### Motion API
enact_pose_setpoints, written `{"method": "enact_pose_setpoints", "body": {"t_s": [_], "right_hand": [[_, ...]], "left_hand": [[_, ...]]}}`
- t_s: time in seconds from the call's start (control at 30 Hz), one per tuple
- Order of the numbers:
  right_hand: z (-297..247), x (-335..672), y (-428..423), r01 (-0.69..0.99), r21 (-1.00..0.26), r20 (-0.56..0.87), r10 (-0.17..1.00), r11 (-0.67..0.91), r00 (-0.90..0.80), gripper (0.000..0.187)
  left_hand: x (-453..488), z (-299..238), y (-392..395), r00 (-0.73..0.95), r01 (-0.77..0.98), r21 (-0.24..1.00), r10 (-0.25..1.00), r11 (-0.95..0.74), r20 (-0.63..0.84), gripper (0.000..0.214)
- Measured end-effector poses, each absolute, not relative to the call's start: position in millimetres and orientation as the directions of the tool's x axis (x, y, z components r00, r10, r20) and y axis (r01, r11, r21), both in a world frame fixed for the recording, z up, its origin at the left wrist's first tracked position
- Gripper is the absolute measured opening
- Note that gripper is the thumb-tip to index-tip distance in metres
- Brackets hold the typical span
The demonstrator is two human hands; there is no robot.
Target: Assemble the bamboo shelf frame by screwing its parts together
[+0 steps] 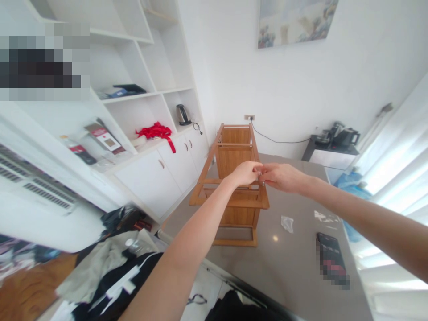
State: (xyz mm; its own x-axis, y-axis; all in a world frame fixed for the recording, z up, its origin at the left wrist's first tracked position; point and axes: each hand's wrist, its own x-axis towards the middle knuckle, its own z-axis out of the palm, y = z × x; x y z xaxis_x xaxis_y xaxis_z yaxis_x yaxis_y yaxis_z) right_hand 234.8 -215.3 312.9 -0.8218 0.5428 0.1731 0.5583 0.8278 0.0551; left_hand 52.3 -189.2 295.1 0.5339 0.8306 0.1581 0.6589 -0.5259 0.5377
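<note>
A wooden rack (230, 160) with slatted panels and an open rail frame stands on the grey table (287, 249). My left hand (246, 173) is over its near right rail, thumb and fingers pinched together. My right hand (279, 176) meets it from the right, its fingers also closed at the same spot. A small shiny bit shows under the right fingertips; whether it is a part or a ring I cannot tell. Whatever lies between the fingers is too small to name.
On the table to the right lie a small clear plastic bag (287, 224) and a phone (332, 256). White shelves (150, 96) with a kettle (183, 115) and red ribbon (156, 131) line the left. Clothes (100, 267) are heaped at lower left.
</note>
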Motion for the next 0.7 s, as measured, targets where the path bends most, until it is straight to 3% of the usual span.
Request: {"method": "enact_pose_setpoints", "body": {"t_s": [0.13, 0.23, 0.37, 0.5, 0.6, 0.7], "right_hand": [[319, 231, -217, 0.609, 0.082, 0.114, 0.599, 0.789, -0.792, 0.02], [322, 225, -217, 0.727, -0.002, 0.055, 0.726, 0.687, -0.686, 0.019], [318, 218, -213, 0.808, -0.349, -0.132, 0.828, 0.476, -0.545, 0.017], [315, 218, -210, 0.746, -0.62, -0.291, 0.811, 0.243, -0.507, 0.021], [319, 224, -211, 0.705, -0.617, -0.254, 0.76, 0.35, -0.599, 0.021], [322, 226, -212, 0.674, -0.436, -0.098, 0.713, 0.597, -0.695, 0.024]], "left_hand": [[44, 292, -200, 0.472, 0.704, 0.525, 0.867, -0.479, 0.158, 0.032], [38, 290, -213, 0.469, 0.719, 0.51, 0.871, -0.472, 0.146, 0.028], [34, 289, -228, 0.473, 0.733, 0.473, 0.866, -0.489, 0.162, 0.027], [32, 287, -240, 0.474, 0.735, 0.443, 0.856, -0.513, 0.205, 0.028], [30, 286, -246, 0.462, 0.743, 0.428, 0.857, -0.515, 0.228, 0.029], [30, 286, -251, 0.445, 0.756, 0.417, 0.864, -0.504, 0.236, 0.029]]}}
